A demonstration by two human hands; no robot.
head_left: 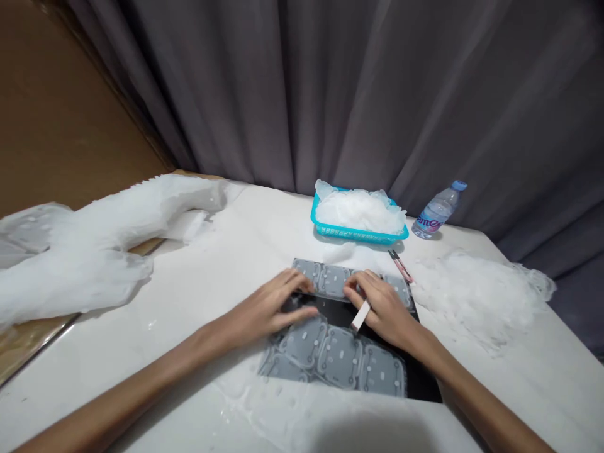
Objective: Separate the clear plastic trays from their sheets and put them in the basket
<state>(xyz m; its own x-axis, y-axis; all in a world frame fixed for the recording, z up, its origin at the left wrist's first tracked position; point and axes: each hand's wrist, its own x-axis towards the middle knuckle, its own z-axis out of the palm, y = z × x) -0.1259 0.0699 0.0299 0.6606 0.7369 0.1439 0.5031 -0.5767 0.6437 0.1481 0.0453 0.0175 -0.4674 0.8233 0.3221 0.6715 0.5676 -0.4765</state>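
Dead centre of the frame, left hand (271, 308) lies flat on the translucent pads (337, 358) over the black board (425, 384); right hand (382, 305) pinches a small white tool (361, 314). One slip could probably shift a pad.

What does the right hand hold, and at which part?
The right hand holds a small flat white strip by its upper end, between the fingers; the lower end sticks out.

Makeshift home piecework bench: white table (198, 296) against grey curtain (330, 88), heaps of clear plastic pieces (472, 296) beside turquoise basket (358, 234).
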